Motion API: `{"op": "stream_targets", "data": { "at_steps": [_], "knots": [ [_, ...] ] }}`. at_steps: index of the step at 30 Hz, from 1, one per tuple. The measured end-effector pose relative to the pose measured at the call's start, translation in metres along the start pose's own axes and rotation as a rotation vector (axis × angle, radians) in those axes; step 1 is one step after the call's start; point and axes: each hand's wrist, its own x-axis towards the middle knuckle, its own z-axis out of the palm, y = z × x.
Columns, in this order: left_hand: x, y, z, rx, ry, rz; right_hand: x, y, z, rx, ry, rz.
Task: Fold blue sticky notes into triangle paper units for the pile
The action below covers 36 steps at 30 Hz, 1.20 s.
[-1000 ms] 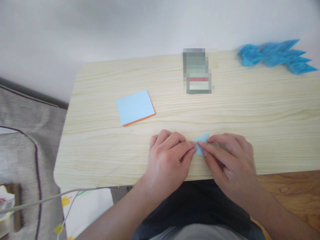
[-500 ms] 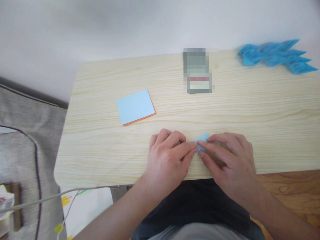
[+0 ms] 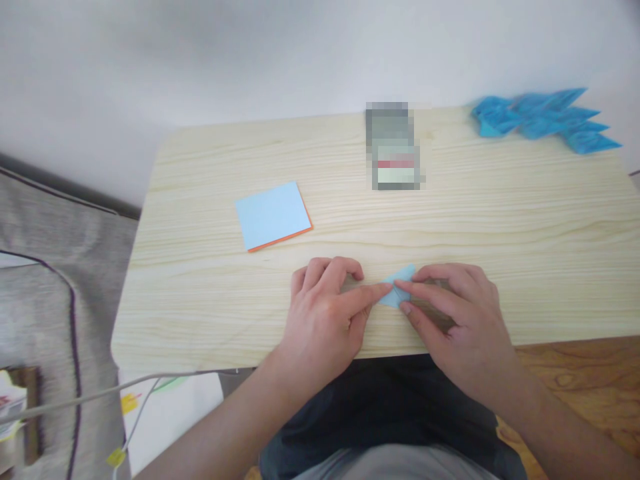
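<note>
A small light-blue piece of folded paper (image 3: 397, 295) lies on the table between my two hands, near the front edge. My left hand (image 3: 327, 303) presses its index fingertip on the paper's left part, with the thumb close below and the other fingers curled. From the right, my right hand (image 3: 460, 303) grips the paper's edge, its index finger on top and its thumb at the lower side. Fingertips cover part of the folds.
A stack of square paper (image 3: 274, 217), light blue over orange, lies left of centre. A blurred-out upright object (image 3: 394, 147) is at the back. Blue folded-paper shapes (image 3: 543, 119) lie at the back right by the wall. A cable (image 3: 145, 381) runs below the front left edge.
My left thumb has drawn back to the left off the paper's lower edge, so more of the folded paper shows. The right hand has barely moved. The view has shifted slightly.
</note>
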Motion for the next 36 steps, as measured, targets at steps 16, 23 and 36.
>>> {"op": "stream_targets", "data": {
  "at_steps": [16,23,36],
  "knots": [
    [-0.004,0.018,-0.009,0.012,-0.064,-0.025,0.025,0.013,-0.019,0.192,-0.211,-0.165],
    [0.023,0.021,-0.025,0.05,-0.21,0.125,0.035,0.016,-0.026,0.107,-0.129,-0.184],
    [0.034,0.02,-0.02,0.078,-0.24,0.069,0.007,0.019,-0.021,0.134,0.132,0.008]
  ]
}}
